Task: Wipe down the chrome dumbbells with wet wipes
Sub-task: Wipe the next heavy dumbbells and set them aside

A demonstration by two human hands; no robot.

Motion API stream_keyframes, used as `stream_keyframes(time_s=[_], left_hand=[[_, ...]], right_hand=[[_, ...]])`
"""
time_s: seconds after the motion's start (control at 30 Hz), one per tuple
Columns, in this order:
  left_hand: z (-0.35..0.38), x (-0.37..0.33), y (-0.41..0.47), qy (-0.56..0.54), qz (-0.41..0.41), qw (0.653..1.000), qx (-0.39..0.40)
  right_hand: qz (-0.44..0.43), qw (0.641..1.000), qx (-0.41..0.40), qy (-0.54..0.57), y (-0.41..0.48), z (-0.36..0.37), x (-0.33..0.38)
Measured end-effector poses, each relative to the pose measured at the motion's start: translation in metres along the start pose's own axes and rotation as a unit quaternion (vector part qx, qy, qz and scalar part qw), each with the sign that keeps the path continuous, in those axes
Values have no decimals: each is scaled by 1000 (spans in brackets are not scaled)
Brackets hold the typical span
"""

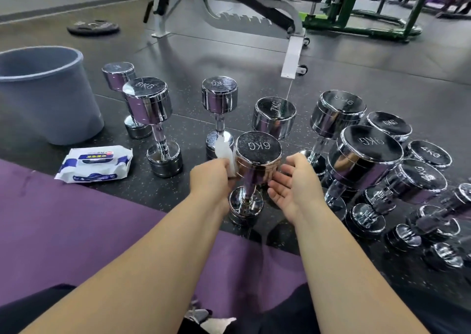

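A dark speckled rubber floor (229, 53) of a gym carries everything here, and a purple mat (76, 219) lies along its near edge, likely so the person can sit low with the work within arm's reach. Behind stands a white-framed gym seat (293, 50), with a weight plate (93, 27) lying flat well off to the left. A grey bin (46, 99) stands at the left edge, probably there to take used wipes.

The chrome dumbbells (364, 155) stand on end in two groups: a crowded cluster on the right and a looser few on the left near the bin. Standing them upright keeps them from rolling and leaves the heads and handle open to a cloth. It may be that one group is cleaned and the other waiting, but which is which cannot be told.

The 6KG dumbbell (257, 155) stands alone between the groups, just in front of the mat. A pack of wipes (95, 164) lies beside the bin.

The left hand (211, 175) grips a wet wipe (225, 152) and holds it against the left side of the upper head. The right hand (293, 180) is spread and relaxed, palm turned toward the head, seemingly to steady it; whether it touches is unclear.
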State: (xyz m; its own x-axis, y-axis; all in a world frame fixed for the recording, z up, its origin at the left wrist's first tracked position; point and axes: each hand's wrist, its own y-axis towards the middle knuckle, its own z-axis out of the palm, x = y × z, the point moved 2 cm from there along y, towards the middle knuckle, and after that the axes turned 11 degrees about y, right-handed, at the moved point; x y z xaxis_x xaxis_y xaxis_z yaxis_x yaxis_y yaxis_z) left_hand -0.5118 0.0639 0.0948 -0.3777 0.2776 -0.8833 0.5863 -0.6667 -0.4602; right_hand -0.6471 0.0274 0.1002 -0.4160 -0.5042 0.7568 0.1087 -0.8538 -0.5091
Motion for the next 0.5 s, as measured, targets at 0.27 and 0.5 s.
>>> stream_keyframes(time_s=[0.27,0.5], left_hand=[[11,14,-16,16,-65,997,42],[6,4,-1,190,143,970,-55]], right_hand=[[3,1000,7,14,3,13,-7],[11,999,8,29,-8,5,-2]])
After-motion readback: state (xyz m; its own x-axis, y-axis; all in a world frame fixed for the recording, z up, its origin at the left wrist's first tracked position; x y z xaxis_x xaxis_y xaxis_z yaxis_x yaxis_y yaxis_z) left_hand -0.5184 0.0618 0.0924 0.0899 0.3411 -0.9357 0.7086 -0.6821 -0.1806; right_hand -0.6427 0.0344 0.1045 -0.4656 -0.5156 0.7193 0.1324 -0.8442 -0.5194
